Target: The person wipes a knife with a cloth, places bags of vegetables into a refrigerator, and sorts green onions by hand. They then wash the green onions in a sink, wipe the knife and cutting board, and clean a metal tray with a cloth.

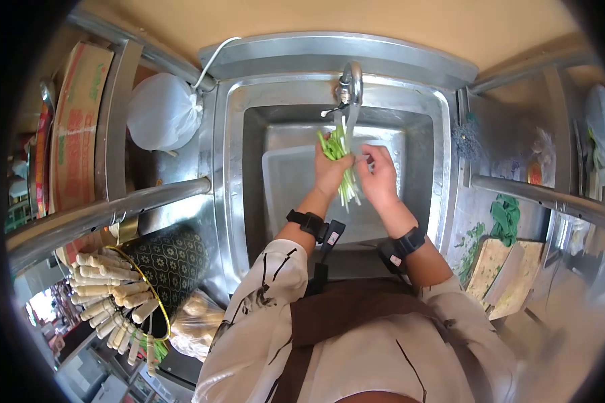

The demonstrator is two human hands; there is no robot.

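Over the metal sink [252, 201], my left hand [329, 171] is closed around a bunch of green stalks [333, 146] with white ends. The stalks lie under the faucet [349, 87], from which water appears to run. Just to the right of the bunch is my right hand [378, 173], its fingers curled near the stalks; whether they pinch anything is too small to tell. A pale translucent tray or board [286, 195] lies in the sink below both hands.
Left of the sink are a tied plastic bag [163, 111], a cardboard box [81, 124] and several wooden-handled tools [117, 295]. On the right lie a green cloth [505, 216] and a cutting board [524, 279] with a cleaver [505, 274]. Metal rails flank both sides.
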